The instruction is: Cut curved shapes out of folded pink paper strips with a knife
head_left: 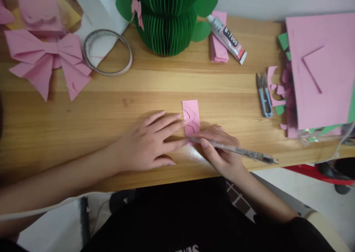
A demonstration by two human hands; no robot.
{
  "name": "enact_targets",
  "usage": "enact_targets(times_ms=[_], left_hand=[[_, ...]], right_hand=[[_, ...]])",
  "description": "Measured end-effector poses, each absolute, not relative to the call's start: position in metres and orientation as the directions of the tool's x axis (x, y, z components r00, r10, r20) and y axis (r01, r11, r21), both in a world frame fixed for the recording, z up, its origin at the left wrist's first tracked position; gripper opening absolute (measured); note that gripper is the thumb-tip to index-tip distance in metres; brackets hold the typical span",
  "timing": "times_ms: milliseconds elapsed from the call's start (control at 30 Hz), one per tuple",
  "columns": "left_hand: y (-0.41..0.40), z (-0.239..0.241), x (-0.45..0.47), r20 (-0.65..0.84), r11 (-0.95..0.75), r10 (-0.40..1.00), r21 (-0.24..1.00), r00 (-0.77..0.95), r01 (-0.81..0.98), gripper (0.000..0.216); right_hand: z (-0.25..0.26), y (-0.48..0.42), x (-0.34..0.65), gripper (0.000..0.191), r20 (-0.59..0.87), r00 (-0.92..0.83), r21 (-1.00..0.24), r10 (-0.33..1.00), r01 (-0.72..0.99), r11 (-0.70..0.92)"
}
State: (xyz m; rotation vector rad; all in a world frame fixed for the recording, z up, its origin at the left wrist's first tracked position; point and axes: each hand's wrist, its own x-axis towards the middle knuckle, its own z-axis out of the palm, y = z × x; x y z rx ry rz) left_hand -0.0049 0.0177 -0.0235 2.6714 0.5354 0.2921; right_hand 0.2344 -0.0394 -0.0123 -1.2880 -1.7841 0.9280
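A small pink paper strip [193, 113] lies upright on the wooden table, with dark curved lines drawn along it. My left hand [149, 143] rests flat with spread fingers, and its fingertips touch the strip's left edge. In my right hand [222, 146] is a clear pen [246, 152], pinched near its writing end. The pen tip is at the lower part of the strip, where the fingers partly cover it. The pen's far end points to the right.
Behind stand a green honeycomb paper piece [168, 33], a glue tube [229, 39] and a pink paper stack [219, 54]. Left are a tape roll [130, 61] and a pink paper bow [46, 56]. Thread snips [264, 96], scraps and pink sheets [332, 74] lie right.
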Motion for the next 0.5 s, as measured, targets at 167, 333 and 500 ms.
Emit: enact_targets(times_ms=[167,333,500], left_hand=[[0.0181,-0.0231,-0.0044,0.109,-0.854,0.398,0.406,0.911,0.325,0.048],[0.0175,-0.0231,-0.0042,0.112,-0.850,0.404,0.412,0.908,0.327,0.048],[0.0174,-0.0240,-0.0044,0.127,-0.861,0.397,0.393,0.909,0.322,0.046]], right_hand=[[-0.0181,-0.0442,0.2362,0.023,0.133,-0.060,-0.924,0.989,0.354,0.146],[-0.0163,-0.0470,0.2398,0.025,0.168,-0.132,-0.881,0.977,0.424,0.209],[-0.0129,-0.0481,0.2427,0.027,0.262,-0.161,-0.686,0.952,0.663,0.301]])
